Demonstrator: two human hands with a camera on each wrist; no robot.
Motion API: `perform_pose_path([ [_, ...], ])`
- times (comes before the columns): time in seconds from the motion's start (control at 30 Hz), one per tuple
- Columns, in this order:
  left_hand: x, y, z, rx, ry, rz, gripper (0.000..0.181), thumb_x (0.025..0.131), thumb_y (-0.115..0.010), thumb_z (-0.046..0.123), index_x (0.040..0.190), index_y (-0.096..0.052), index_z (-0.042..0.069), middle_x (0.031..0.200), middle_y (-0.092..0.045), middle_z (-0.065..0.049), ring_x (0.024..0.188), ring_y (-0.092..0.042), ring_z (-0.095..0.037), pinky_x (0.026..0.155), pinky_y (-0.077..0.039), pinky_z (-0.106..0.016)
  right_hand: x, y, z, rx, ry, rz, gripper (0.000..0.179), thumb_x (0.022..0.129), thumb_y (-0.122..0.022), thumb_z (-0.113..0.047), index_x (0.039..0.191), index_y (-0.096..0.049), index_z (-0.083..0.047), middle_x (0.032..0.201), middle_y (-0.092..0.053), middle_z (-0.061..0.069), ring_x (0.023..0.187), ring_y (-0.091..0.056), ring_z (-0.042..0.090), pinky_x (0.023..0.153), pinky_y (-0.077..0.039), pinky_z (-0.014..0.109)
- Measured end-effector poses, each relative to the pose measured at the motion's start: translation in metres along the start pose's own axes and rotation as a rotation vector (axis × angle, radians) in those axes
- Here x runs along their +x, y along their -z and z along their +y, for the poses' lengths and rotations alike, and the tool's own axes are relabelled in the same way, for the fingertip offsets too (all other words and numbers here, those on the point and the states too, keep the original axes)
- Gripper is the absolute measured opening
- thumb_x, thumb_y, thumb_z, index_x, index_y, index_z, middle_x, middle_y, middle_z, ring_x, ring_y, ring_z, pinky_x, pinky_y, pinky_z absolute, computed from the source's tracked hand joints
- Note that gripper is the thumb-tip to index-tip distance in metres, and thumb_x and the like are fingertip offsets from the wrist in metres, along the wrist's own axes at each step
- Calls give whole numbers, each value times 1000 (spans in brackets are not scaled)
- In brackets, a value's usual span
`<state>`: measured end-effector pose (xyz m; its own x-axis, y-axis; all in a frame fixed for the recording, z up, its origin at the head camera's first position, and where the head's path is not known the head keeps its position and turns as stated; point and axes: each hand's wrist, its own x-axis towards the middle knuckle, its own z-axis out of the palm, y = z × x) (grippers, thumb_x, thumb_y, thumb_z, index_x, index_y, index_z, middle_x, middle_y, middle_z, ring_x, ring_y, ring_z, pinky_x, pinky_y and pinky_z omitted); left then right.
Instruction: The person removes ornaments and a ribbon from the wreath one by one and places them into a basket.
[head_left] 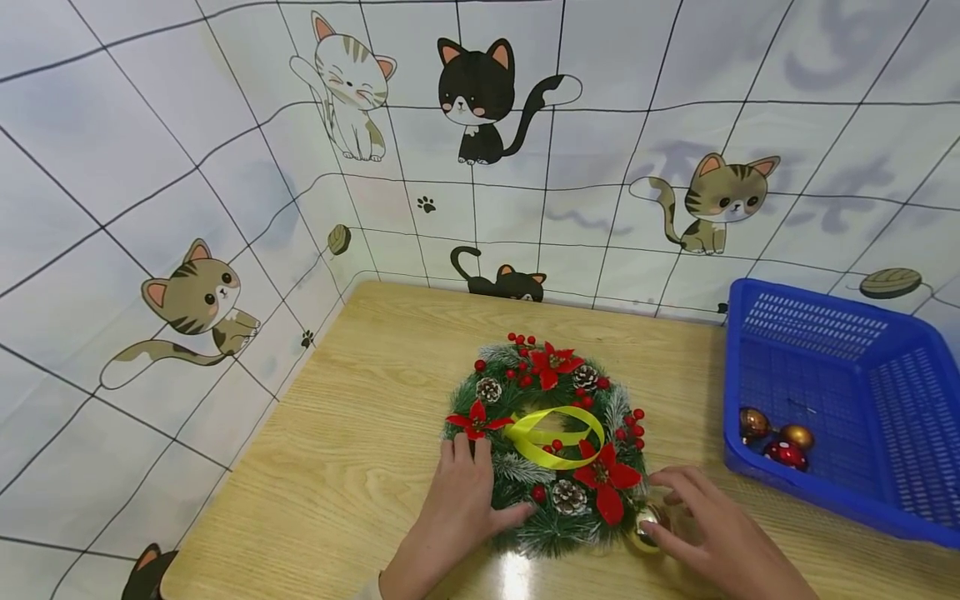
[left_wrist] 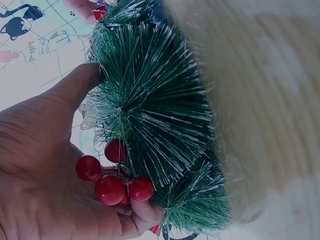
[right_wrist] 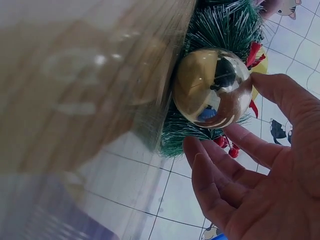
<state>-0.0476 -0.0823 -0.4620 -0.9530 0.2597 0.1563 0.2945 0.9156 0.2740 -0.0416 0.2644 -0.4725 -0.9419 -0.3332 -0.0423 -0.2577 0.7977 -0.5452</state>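
A green Christmas wreath (head_left: 517,468) lies on the wooden table, trimmed with red poinsettias, berries and pine cones. A loop of yellow ribbon (head_left: 596,425) stands up across its middle. My left hand (head_left: 459,500) holds the wreath's left side, its thumb spread along the front; a berry cluster (left_wrist: 109,189) sits by its fingers in the left wrist view. At the lower right edge of the wreath, my right hand (head_left: 708,527) pinches a shiny gold bauble (right_wrist: 207,90) between thumb and index finger, the other fingers loosely bent. The bauble lies against the green needles.
On the right stands a blue plastic basket (head_left: 832,379) with perforated walls. Inside its near left corner lie a red bauble (head_left: 787,454) and two bronze-coloured baubles (head_left: 797,436). A cat-patterned cloth (head_left: 600,200) hangs behind and to the left of the table (head_left: 360,433).
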Motion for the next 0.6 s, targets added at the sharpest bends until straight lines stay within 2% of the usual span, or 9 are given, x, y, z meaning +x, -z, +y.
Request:
perform_pose_path([
  [0.1,0,-1,0,-1,6,9,93,78,-90,70,122,-62,-8,116,-57,-28,106,-54,-44,94,-55,-53,0,-1,0,13,-11,-25,56,94,-85,-52,135,-68,-18,132,-63,1,102,-71,15,76,-62,37],
  [0.23,-1,-2,0,10,-1,31,91,78,-90,71,118,-62,-6,111,-57,-26,100,-53,-41,89,-55,-50,0,-3,-2,16,-1,-30,56,94,-85,-54,134,-69,-18,125,-63,-2,97,-67,7,75,-58,30],
  [0.5,-2,-4,0,57,-16,63,92,78,-86,75,115,-63,-5,107,-59,-24,100,-55,-41,95,-53,-51,-1,-4,-1,-21,51,-51,56,92,-85,-56,133,-68,-23,119,-61,-7,94,-57,3,73,-56,31],
  [0.6,-2,-4,0,58,-21,69,92,78,-85,77,113,-62,-5,104,-57,-23,98,-53,-39,94,-53,-50,-1,-4,1,-13,65,-71,56,92,-86,-55,133,-67,-23,115,-59,-8,93,-56,2,72,-54,31],
])
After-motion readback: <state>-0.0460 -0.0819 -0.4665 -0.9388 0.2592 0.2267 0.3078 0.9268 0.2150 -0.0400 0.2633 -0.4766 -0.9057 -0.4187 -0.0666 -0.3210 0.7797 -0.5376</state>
